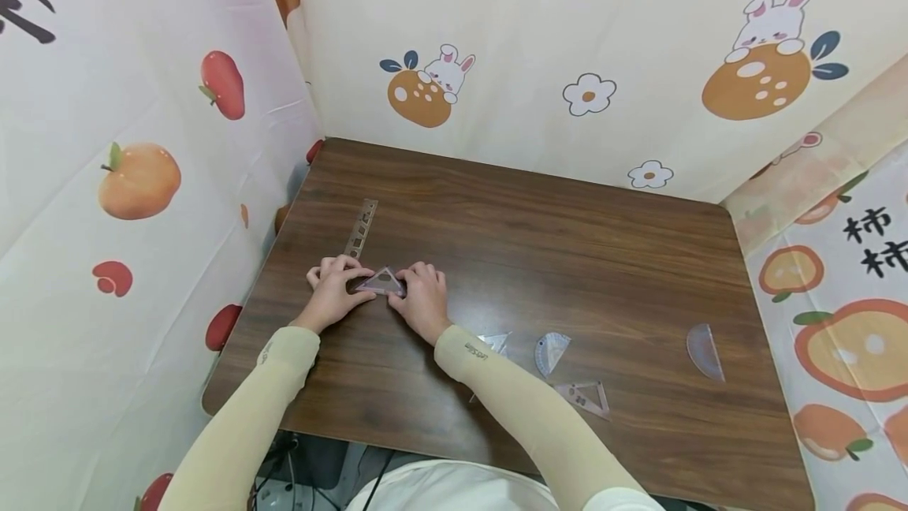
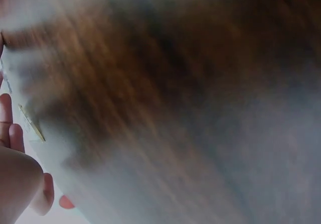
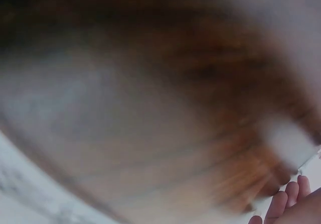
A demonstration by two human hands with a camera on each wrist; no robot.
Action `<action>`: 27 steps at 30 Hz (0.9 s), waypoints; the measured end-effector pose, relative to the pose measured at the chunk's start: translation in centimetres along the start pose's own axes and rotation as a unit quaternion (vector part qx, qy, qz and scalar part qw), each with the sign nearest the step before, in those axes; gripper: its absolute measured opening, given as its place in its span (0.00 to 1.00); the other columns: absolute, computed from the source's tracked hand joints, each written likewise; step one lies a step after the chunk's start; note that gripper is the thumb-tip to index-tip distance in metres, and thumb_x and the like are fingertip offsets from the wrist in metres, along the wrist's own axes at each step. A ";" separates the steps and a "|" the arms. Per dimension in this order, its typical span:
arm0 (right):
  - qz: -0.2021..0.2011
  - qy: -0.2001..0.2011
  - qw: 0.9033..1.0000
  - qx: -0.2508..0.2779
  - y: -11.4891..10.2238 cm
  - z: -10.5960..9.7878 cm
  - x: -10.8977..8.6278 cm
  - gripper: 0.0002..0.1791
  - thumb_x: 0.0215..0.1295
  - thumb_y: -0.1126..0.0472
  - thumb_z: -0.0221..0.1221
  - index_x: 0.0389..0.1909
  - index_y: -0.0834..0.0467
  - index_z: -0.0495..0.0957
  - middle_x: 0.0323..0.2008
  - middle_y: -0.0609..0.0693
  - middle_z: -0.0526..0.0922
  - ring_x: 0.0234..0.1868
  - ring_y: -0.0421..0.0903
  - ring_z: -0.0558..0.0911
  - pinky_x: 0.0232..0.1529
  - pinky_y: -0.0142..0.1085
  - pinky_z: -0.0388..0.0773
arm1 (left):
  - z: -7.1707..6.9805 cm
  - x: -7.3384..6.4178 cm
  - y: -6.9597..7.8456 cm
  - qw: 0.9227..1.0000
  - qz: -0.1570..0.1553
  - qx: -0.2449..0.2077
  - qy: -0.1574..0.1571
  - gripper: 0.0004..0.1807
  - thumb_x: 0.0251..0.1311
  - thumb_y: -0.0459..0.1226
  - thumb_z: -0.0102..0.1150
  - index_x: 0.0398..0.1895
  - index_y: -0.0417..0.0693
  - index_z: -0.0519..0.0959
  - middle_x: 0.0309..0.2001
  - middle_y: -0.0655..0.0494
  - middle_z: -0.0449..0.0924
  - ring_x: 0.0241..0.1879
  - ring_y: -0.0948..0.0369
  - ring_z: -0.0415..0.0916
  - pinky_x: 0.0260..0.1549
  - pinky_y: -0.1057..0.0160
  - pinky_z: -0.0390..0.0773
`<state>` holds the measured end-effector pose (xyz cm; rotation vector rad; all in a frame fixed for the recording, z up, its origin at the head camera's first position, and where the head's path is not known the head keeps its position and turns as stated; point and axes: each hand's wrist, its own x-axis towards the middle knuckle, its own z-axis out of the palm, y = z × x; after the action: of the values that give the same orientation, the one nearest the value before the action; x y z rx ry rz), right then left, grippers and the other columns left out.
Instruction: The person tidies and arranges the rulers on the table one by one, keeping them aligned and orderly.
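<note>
Both hands hold a small clear set square [image 1: 373,285] just over the left part of the table in the head view. My left hand [image 1: 333,292] pinches its left corner between thumb and fingers. At the opposite corner, the thumb and fingers of my right hand [image 1: 423,302] grip it. Just beyond the left fingers lies a clear ruler with cut-out shapes [image 1: 362,223]. The left wrist view has part of the left hand [image 2: 20,179] at its edge; the right wrist view catches only a few right fingers [image 3: 286,199]. Most of both wrist views is blurred tabletop.
By the right forearm lie a clear protractor [image 1: 549,353], another set square [image 1: 599,400] and a clear pointed piece [image 1: 494,342], partly hidden by the sleeve. A second protractor [image 1: 704,352] lies far right on the brown table [image 1: 567,259]. Printed curtains [image 1: 518,22] stand around it.
</note>
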<state>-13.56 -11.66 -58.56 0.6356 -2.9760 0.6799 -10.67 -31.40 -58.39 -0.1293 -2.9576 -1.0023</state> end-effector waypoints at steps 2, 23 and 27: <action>0.002 -0.001 1.000 -0.006 -0.1 0.0 0.1 0.19 0.54 0.43 0.65 0.44 0.48 0.82 0.40 0.42 0.76 0.45 0.42 0.72 0.55 0.41 0.66 | 0.0 0.0 0.0 1.000 -0.001 -0.001 0.001 0.20 0.51 0.48 0.70 0.48 0.53 0.83 0.50 0.52 0.69 0.53 0.48 0.56 0.53 0.39 0.41; 0.020 -0.008 0.999 -0.026 -0.7 0.2 0.4 0.20 0.54 0.43 0.64 0.45 0.47 0.82 0.41 0.42 0.77 0.45 0.42 0.72 0.55 0.41 0.64 | 0.1 0.0 0.0 1.000 -0.017 -0.008 0.018 0.20 0.51 0.46 0.70 0.48 0.50 0.83 0.51 0.49 0.69 0.52 0.47 0.56 0.52 0.38 0.40; 0.022 -0.005 0.999 -0.028 -0.7 0.2 0.4 0.20 0.54 0.42 0.64 0.45 0.47 0.82 0.41 0.42 0.77 0.45 0.42 0.72 0.55 0.41 0.65 | 0.1 0.0 0.1 1.000 -0.018 -0.008 0.017 0.21 0.51 0.46 0.70 0.48 0.49 0.83 0.52 0.49 0.69 0.52 0.47 0.56 0.52 0.38 0.40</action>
<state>-13.62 -12.43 -58.44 0.5738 -3.0150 0.5953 -10.70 -31.23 -58.40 -0.0588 -2.9324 -1.0233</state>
